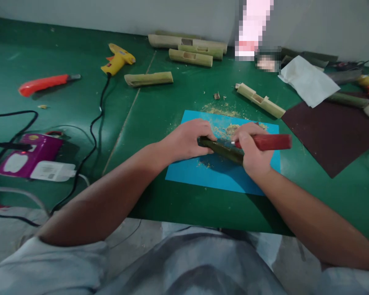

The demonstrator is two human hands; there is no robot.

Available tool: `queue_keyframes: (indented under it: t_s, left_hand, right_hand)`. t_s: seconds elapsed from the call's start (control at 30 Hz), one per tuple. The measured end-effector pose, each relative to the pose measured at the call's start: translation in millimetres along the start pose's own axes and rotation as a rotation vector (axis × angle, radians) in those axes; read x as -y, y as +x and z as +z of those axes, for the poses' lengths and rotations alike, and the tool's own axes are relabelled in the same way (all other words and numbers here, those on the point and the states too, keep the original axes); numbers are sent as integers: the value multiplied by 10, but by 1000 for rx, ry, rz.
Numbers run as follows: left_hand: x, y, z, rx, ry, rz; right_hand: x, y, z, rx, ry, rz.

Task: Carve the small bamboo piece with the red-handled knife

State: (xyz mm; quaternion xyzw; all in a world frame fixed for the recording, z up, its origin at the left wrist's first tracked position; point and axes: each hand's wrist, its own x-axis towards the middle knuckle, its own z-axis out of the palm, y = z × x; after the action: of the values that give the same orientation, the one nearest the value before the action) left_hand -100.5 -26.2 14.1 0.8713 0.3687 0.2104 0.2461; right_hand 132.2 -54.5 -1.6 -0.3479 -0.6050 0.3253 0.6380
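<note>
blue is the flat rectangular sheet [184, 170] in front of the person, and from it i tell all places. over its middle is the dark green round bamboo tube [229, 153], lying slantwise; whether it fully rests on the sheet, i cannot tell. the left hand [187, 141] is curled, with thumb and fingers closed about the tube's left end. the right hand [256, 152] is wrapped around the red-handled tool with a metal blade [272, 142], whose handle sticks out past the sheet's right edge. the blade lies along the tube's upper side; how deep it bites, i cannot see.

the step in hand seems to be cutting or scraping the tube. to do it well, i would press the tube firmly down, because a round thing can easily roll. the blade points toward the left hand, so those fingers should stay out of its line, and short, light strokes would be wiser. the pale crumbly shavings [233, 129] on the sheet's far part are better brushed aside, so that nothing slips.
</note>
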Motion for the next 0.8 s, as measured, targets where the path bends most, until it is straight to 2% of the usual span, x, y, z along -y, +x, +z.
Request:
queue_keyframes:
  t_s: [0.07, 0.2, 0.37, 0.6, 0.8]
  left_hand:
    - [16, -5, 6, 3, -1, 2]
    - [41, -22, 20, -14, -3, 20]
    - [36, -24, 21, -12, -4, 23]
    - [26, -15, 24, -20, 0, 42]
    - [14, -13, 4, -10, -30, 11]
  right_hand:
    - [24, 15, -5, 102, -11, -1]
    - [33, 28, -11, 157, -48, 25]
    - [-4, 36, -6, 171, -34, 37]
    - [32, 65, 0, 228, -131, 16]
    - [-6, 33, -16, 182, -139, -62]
